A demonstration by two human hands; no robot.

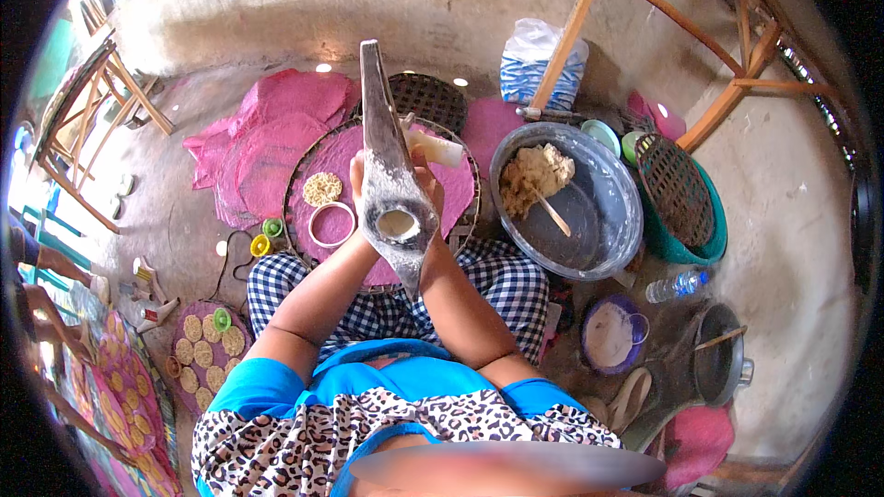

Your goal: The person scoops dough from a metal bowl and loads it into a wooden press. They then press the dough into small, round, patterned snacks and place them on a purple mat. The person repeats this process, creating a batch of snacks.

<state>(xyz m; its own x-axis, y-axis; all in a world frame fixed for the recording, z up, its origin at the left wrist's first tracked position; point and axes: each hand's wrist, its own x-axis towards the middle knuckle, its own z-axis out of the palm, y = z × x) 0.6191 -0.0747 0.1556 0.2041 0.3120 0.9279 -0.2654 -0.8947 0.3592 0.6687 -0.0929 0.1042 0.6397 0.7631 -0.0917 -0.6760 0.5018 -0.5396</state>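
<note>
My left hand [358, 179] and my right hand [430, 186] grip a long, flour-dusted press tool [387, 147] with a round hole near its wide end, held up in front of me. A pale cylinder [439, 149] sticks out beside it near my right hand; whether it is attached I cannot tell. Under the tool lies a pink sheet [451, 198] on a round woven tray [287, 212], bearing a noodle-like disc [321, 189] and a white ring [311, 230].
Right: a basin [585, 230] with dough and a stick, woven baskets [686, 193], bottle [677, 285], bucket [718, 377], wooden frame [709, 129]. Left: discs on a pink mat [198, 331], green and yellow moulds [261, 245], another person's legs and arms [55, 267]. Behind: pink sheets [258, 138].
</note>
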